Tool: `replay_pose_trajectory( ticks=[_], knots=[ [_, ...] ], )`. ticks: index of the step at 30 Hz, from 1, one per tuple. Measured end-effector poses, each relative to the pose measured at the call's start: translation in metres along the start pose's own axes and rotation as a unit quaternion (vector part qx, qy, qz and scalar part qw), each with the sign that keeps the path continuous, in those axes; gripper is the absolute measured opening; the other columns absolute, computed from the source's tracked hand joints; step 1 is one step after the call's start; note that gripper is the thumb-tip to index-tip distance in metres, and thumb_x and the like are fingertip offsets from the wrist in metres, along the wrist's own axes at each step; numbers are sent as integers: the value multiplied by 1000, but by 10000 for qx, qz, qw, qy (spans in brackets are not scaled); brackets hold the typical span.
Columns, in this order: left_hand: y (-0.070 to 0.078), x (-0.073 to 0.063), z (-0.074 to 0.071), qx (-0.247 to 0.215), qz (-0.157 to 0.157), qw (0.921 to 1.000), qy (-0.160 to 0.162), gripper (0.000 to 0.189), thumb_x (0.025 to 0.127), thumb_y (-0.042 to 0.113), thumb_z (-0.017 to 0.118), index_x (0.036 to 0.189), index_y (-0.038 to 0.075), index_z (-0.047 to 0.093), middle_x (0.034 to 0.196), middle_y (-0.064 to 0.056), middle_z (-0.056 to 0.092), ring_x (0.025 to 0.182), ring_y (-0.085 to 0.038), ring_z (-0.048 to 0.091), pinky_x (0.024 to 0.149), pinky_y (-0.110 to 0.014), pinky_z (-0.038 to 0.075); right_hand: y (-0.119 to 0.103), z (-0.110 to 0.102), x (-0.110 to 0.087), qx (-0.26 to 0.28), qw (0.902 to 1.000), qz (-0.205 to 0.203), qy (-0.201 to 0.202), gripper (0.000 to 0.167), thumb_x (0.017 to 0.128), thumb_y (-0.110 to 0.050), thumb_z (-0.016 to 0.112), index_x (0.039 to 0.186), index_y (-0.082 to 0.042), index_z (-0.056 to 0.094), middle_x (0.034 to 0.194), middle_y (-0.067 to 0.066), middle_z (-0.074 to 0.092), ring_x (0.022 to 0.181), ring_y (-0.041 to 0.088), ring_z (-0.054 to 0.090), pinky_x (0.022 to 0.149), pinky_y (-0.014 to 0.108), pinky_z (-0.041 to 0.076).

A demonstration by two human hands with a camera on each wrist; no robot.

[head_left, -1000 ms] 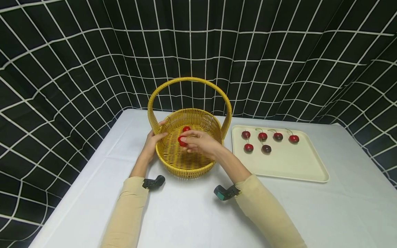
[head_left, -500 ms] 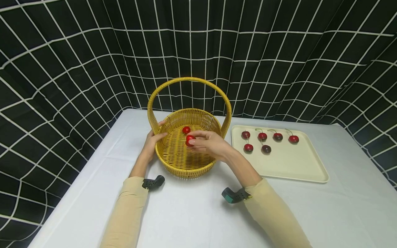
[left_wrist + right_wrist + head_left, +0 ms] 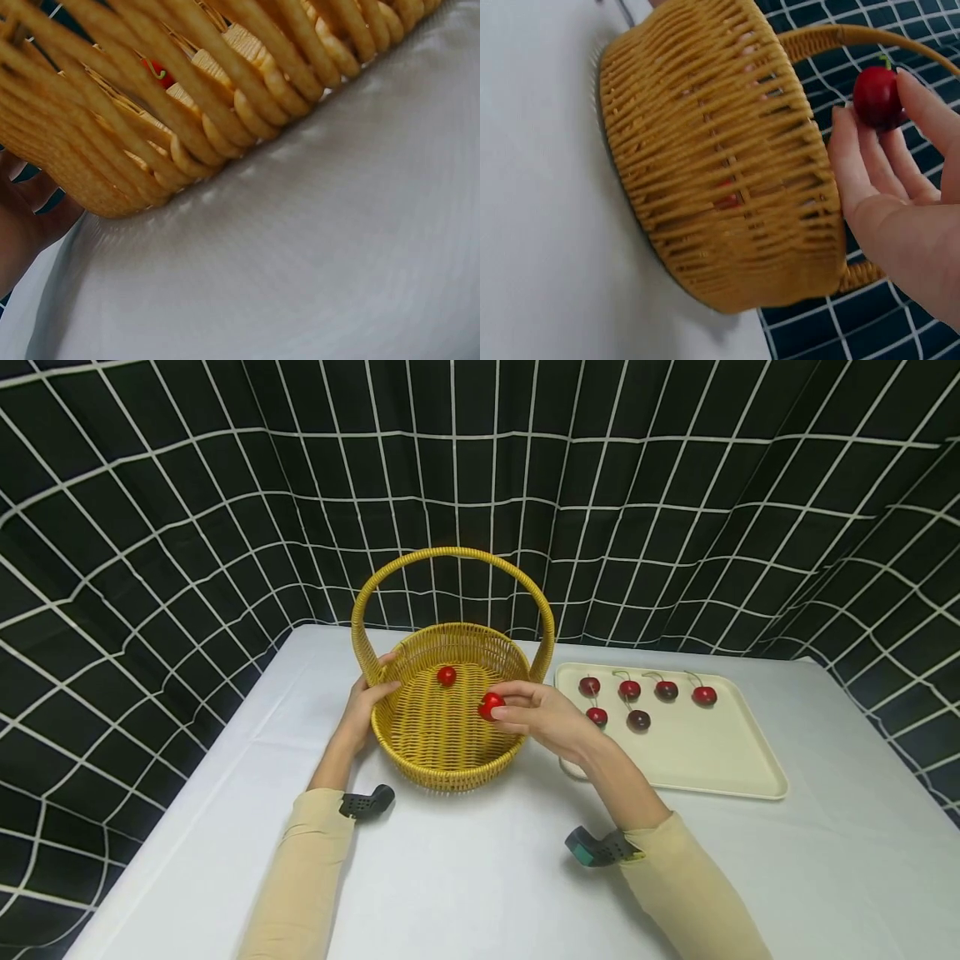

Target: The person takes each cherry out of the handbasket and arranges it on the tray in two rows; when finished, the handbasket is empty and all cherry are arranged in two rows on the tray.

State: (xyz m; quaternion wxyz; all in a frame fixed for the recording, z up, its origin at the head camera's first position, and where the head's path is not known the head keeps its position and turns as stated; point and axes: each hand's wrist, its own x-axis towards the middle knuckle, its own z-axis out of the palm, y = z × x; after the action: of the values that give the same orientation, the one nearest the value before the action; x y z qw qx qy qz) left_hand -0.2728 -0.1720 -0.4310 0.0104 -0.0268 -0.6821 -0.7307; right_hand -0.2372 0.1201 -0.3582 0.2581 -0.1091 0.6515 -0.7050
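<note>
A round yellow wicker basket [image 3: 408, 758] with a tall arched handle stands on the table. My left hand [image 3: 363, 706] holds its left rim beside the handle's base, thumb over the inside and fingers around the outside. Above the basket's right side, my right hand [image 3: 543, 714] pinches a bright red cherry [image 3: 491, 705] between thumb and fingertips. A short green stem shows on the held cherry [image 3: 877, 97] in the right wrist view. Another red cherry [image 3: 447, 676] lies on the basket floor, towards the back; through the weave, the left wrist view shows part of this cherry [image 3: 159, 73].
To the right of the basket lies a cream tray [image 3: 705, 768] with several red and dark cherries [image 3: 638, 720], some with long stems. A white cloth [image 3: 450, 877] covers the table. Black curtains with a white grid [image 3: 480, 468] hang behind and at both sides.
My right hand has moved right, from over the basket's middle towards its right rim, with the cherry still pinched. The left hand keeps its hold on the basket. The head view has shifted slightly.
</note>
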Motion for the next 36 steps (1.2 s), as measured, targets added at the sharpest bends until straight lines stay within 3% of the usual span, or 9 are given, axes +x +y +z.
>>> replay_pose_trajectory(
  ticks=[4,10,21,29,36],
  knots=[
    [0,0,0,20,-1,10000,25,54,94,11,50,146,12,37,152,-5,30,136,-21,29,112,-35,18,0,-7,-8,186,9997,-143,-2,34,91,4,59,124,5,52,112,12,64,101,22,63,94,35,46],
    [-1,-1,0,35,-13,10000,8,53,95,12,49,146,13,37,152,-5,31,137,-20,28,112,-35,17,3,-21,-18,372,9988,-273,-167,24,89,3,63,111,-3,58,107,11,66,100,25,64,92,37,47],
    [0,1,0,-72,-58,10000,-6,54,94,11,50,147,13,37,152,-5,31,136,-22,30,112,-36,19,8,-56,-41,52,9997,-92,201,40,89,-2,65,126,1,51,116,15,60,101,27,64,89,37,49],
    [1,-1,0,-40,-4,10000,74,54,94,10,50,146,12,37,152,-5,31,137,-22,29,112,-35,17,11,-82,-52,464,9976,-327,398,24,92,1,59,107,-16,64,101,7,66,89,20,67,82,31,52],
    [1,-1,1,-61,3,10000,34,54,94,10,50,146,11,37,151,-5,32,137,-21,29,112,-34,17,12,-101,-58,398,9975,-372,459,21,94,1,56,111,-10,59,102,7,65,92,20,67,84,30,52]
  ],
)
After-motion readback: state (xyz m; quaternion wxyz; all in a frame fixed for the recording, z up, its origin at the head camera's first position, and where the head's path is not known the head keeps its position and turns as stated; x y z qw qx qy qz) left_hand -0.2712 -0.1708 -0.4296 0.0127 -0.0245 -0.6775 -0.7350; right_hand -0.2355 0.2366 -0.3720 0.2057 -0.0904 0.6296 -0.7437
